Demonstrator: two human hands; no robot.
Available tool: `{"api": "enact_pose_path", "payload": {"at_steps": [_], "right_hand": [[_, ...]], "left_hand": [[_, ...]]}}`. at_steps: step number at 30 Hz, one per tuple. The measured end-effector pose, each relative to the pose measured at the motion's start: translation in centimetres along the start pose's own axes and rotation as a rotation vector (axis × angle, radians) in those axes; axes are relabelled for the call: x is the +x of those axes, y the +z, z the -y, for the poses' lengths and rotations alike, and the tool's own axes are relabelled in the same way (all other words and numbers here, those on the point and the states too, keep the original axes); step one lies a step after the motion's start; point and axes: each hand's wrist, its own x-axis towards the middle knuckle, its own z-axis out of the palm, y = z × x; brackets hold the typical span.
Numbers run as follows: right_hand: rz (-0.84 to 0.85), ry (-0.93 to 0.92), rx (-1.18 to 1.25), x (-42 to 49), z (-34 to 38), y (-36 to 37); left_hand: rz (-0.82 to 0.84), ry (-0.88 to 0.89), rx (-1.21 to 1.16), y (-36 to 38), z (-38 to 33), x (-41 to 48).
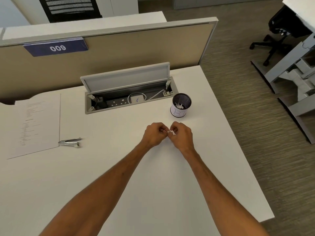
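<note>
Together, left hand and right hand pinch paper scrap.

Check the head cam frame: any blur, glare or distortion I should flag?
Head view: soft even light, no glare or hard shadows; wide-angle bends the partition edge; motion blur smears the carpet and the metal tool; the paper scrap pinched between left hand and right hand looks soft; the sheet print is unreadable.
</note>
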Motion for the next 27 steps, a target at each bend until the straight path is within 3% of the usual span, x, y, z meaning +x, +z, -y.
{"api": "enact_pose_path", "payload": {"at_steps": [11, 27], "right_hand": [[-0.182, -0.074, 0.133, 7.8, 3.4, -8.5], [-0.048, -0.086, -0.175, 13.1, 3.4, -8.8]], "left_hand": [[-0.101, 0.185, -0.052, -4.2, -9.5, 6.6], [-0.111, 0.091, 0.052, -2.5, -11.1, 11.9]]}}
